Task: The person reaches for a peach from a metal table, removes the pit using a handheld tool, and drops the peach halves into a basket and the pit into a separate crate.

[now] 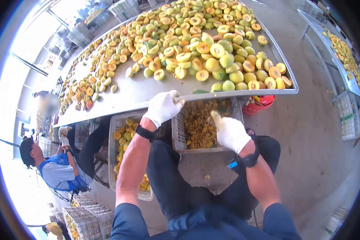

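Observation:
My left hand (163, 109), in a white glove, is at the front rim of the metal table (120, 100) with its fingers curled closed. What it grips, if anything, is hidden. My right hand (233, 133), gloved too, hovers over the right part of a crate of pits and scraps (202, 149). Its fingers are bent together, and I cannot make out anything in them. Heaped on the table are yellow-green stone fruits (226, 61), many cut in half with orange flesh or a brown centre showing.
Left of my knees stands a crate of yellow fruit pieces (113, 160). A red bucket (260, 105) is under the table's right corner. Another person (62, 170) sits at the left. A second table with cut fruit (342, 50) is at the right, with stacked crates (88, 218) at lower left.

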{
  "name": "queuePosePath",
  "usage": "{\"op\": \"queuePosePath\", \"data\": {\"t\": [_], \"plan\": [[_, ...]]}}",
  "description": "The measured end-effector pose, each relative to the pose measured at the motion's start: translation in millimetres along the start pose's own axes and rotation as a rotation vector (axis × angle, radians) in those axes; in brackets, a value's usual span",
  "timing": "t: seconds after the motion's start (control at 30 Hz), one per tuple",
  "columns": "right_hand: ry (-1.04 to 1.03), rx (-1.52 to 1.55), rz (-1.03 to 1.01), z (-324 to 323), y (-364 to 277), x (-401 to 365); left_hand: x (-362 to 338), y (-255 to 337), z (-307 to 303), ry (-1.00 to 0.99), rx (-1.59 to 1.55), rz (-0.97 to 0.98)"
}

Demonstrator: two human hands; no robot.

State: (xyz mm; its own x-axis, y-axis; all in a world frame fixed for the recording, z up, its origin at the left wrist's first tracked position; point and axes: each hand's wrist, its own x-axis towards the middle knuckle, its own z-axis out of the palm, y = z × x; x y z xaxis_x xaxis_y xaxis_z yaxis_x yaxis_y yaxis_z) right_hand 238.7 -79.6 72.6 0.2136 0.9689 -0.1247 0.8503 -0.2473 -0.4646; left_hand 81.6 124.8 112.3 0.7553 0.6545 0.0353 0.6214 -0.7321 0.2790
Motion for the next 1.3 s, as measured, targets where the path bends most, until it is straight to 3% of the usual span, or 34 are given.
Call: {"op": "queuePosePath", "data": {"t": [0.07,0.13,0.2,0.27,0.47,0.6,0.63,0.73,0.87,1.0,1.1,1.13,1.2,1.23,1.27,1.3], "plan": [[-0.124,-0.026,0.002,-7,-5,-1,23,-9,5,0.052,-0.013,-0.021],[-0.084,-0.014,-0.073,-3,-1,-2,53,-15,11,0.103,-0.14,-0.125],[-0.176,-0.009,-0.023,-9,-3,0,87,-14,14,-0.057,-0.759,-0.475],[-0.175,0.006,-0.032,-8,-1,1,115,-11,18,-0.083,-1.02,-0.698],[-0.182,0.03,-0.041,-7,-1,1,166,-13,50,-0.052,-1.05,-0.768],[-0.163,0.053,-0.028,-13,0,1,150,-17,63,0.027,-1.318,-0.804],[-0.166,0.055,-0.024,-13,1,0,141,-18,59,0.017,-1.369,-0.762],[0.099,0.12,-0.007,-4,3,0,94,-13,40,-0.021,-1.397,-0.597],[0.314,0.323,-0.074,-4,-7,3,6,29,-2,-0.036,-1.327,-0.54],[0.369,0.768,-0.263,8,-32,3,-59,40,10,0.073,-1.304,-0.512],[0.405,0.845,-0.309,27,-54,0,-96,45,19,-0.003,-1.326,-0.443],[0.394,0.838,-0.311,27,-59,-5,-106,48,20,-0.004,-1.37,-0.423],[0.048,1.224,0.077,17,-71,-15,-123,44,22,-0.017,-1.361,-0.382],[-0.03,1.386,0.141,11,-80,-22,-127,40,34,0.098,-1.375,-0.276],[-0.029,1.375,0.138,14,-86,-25,-131,36,45,0.214,-1.384,-0.171],[0.016,1.346,0.141,20,-92,-28,-133,37,47,0.201,-1.447,-0.124]]}}
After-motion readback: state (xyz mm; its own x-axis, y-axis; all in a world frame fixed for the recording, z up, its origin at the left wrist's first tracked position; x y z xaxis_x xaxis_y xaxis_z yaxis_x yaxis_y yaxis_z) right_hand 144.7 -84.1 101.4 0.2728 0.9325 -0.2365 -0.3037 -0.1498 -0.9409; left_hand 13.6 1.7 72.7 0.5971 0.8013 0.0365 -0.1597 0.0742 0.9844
